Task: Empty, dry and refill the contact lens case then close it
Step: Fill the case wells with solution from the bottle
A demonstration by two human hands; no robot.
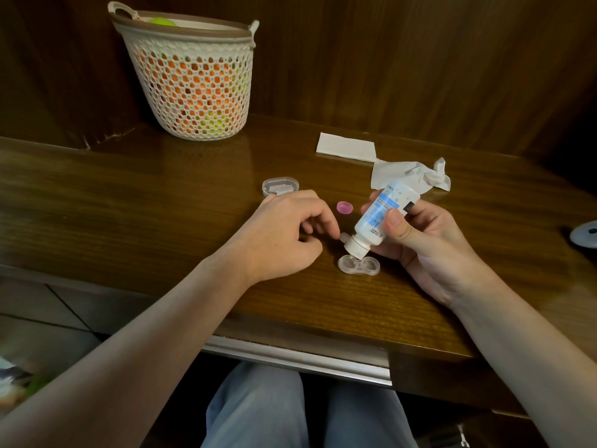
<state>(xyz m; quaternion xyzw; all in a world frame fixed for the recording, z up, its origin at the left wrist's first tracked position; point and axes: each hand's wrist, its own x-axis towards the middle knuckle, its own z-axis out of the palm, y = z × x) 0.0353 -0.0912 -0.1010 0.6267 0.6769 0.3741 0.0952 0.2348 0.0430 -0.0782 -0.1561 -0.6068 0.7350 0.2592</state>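
Observation:
A clear two-well contact lens case (pixel 368 265) lies open on the wooden table (pixel 161 202). My right hand (pixel 429 240) grips a small white bottle with a blue label (pixel 381 218), tipped nozzle-down over the case's left well. My left hand (pixel 287 231) rests on the table just left of the case, fingers curled, with a small pale cap (pixel 343 237) at its fingertips. A pink screw cap (pixel 344 207) lies behind the hands. A clear oval lid (pixel 280 185) sits further back to the left.
A white mesh basket (pixel 190 79) with orange and green items stands at the back left. A folded paper towel (pixel 347 147) and a crumpled tissue (pixel 410 174) lie at the back right. A grey round object (pixel 584 233) sits at the right edge.

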